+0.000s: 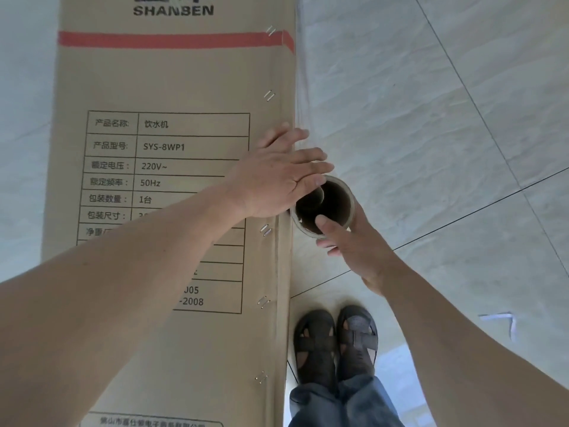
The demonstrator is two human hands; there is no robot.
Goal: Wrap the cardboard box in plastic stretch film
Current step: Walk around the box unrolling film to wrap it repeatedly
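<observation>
The tall box (172, 186) stands on the tiled floor (431, 149). The left hand (277, 177) lies flat, fingers straight, on the box's right edge. The right hand (348, 241) grips the film roll (326, 204) just beside that edge, thumb over its rim.

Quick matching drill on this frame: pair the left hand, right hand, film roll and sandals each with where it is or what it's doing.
Things:
1. left hand
2. right hand
3. roll
4. sandals

States:
A. on the tiled floor, beside the box
B. grips the roll's rim, thumb inside the core
C. fingers straight, lying over the box edge
D. upright by the box's right edge, hollow core facing the camera

Pairs: 1-C, 2-B, 3-D, 4-A
</observation>
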